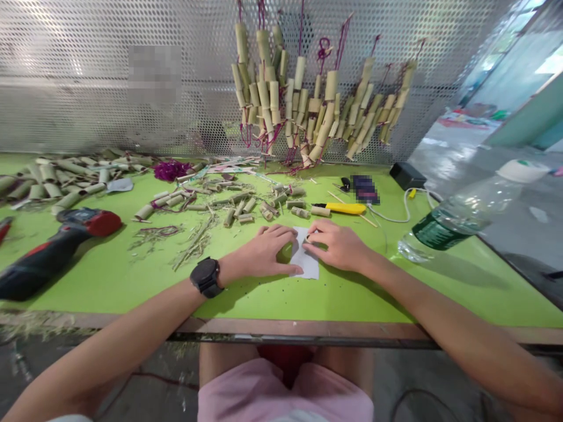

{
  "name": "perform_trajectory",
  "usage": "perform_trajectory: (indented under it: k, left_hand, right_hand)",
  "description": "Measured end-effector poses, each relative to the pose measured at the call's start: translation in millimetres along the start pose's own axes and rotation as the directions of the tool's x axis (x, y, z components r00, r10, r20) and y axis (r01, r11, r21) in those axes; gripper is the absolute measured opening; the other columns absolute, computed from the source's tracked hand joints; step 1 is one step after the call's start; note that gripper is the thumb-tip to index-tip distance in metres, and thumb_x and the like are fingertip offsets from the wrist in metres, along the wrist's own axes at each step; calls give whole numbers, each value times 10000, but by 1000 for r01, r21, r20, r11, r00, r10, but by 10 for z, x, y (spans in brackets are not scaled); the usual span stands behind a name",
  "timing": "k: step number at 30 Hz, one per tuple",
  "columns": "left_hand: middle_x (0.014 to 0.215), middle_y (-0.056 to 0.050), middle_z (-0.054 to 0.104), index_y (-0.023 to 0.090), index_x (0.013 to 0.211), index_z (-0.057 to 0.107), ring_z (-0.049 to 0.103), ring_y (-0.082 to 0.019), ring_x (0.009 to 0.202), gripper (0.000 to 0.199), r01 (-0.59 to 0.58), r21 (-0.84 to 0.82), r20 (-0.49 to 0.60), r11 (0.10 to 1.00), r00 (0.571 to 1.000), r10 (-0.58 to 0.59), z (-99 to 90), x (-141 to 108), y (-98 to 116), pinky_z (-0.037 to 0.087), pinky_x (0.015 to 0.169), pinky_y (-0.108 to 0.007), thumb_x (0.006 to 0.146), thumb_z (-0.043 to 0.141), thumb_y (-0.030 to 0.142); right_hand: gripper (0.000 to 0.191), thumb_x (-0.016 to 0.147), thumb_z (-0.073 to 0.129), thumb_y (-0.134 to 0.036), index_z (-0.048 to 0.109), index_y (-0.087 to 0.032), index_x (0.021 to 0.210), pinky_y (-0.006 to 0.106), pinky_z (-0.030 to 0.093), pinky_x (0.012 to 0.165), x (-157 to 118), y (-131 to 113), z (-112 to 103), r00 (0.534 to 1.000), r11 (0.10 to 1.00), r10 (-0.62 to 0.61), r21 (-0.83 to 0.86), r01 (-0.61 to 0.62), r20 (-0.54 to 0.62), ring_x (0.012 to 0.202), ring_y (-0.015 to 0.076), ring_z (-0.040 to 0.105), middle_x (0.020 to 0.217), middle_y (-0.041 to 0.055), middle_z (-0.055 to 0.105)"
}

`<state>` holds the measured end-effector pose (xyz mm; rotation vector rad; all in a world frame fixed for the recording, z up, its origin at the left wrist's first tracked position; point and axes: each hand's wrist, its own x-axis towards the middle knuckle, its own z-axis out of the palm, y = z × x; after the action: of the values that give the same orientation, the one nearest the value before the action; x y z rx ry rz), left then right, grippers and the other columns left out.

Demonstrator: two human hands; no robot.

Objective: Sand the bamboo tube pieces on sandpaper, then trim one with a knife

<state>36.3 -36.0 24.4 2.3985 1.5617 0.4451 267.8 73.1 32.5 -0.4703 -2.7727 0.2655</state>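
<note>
A small white sheet, paper-like with an uneven lower edge, lies flat on the green tabletop between my hands. My left hand rests over its left side, fingers stretched out and thumb apart, pressing on the sheet near its lower left corner. Above the sheet, my right hand is closed in a pinch, thumb against fingers. A small dark bit shows at its fingertips, too little to name. Just beyond the hands lie short bamboo pieces and a yellow-handled cutter.
A power tool lies at left, below a heap of bamboo tubes. Purple cord sits behind. A plastic bottle stands right, near a black box and white cable. Strung bamboo hangs on the perforated metal panel.
</note>
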Motion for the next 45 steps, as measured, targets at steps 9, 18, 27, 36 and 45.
perform_trajectory:
  k: [9,18,27,36,45]
  left_hand:
    - [1498,-165,634,196,1268,636,561,-383,1385,638,3,2,-9,1000,1000,-3,24,8,-3,433,1146,-552,910,727,715]
    - [1506,-158,633,211,1218,644,564,-374,1384,551,-2,-8,-4,1000,1000,2,2,10,10,438,1138,-545,929,730,672]
    - [1505,-158,631,205,1265,635,557,-379,1398,599,0,3,-14,1000,1000,0,32,6,-30,436,1143,-548,910,747,675]
    - [1513,-142,628,233,1215,658,561,-386,1394,568,28,-31,-10,999,1000,-29,11,6,2,428,1154,-569,901,740,700]
    - [1516,-154,623,222,1228,662,552,-384,1402,595,30,-31,0,999,1000,-30,11,18,-4,430,1165,-557,897,733,711]
  right_hand:
    - [217,1041,668,-296,777,-187,888,347,522,767,-15,-119,60,999,997,-40,70,40,-8,949,218,691,1095,96,744]
    - [237,1041,653,-296,806,-166,916,366,519,695,26,88,-18,993,988,90,-116,-99,-79,1091,295,675,1080,136,760]
    - [210,1040,672,-299,795,-212,894,371,568,872,-25,-171,148,982,978,-180,98,186,-63,978,219,711,1081,73,797]
    - [241,1017,708,-302,820,-183,840,393,551,746,16,126,30,994,998,25,-57,-31,-108,997,271,695,1046,112,796]
    - [240,1016,712,-324,831,-196,852,393,540,775,22,-12,44,999,1000,25,15,-25,-37,1009,272,697,1066,98,808]
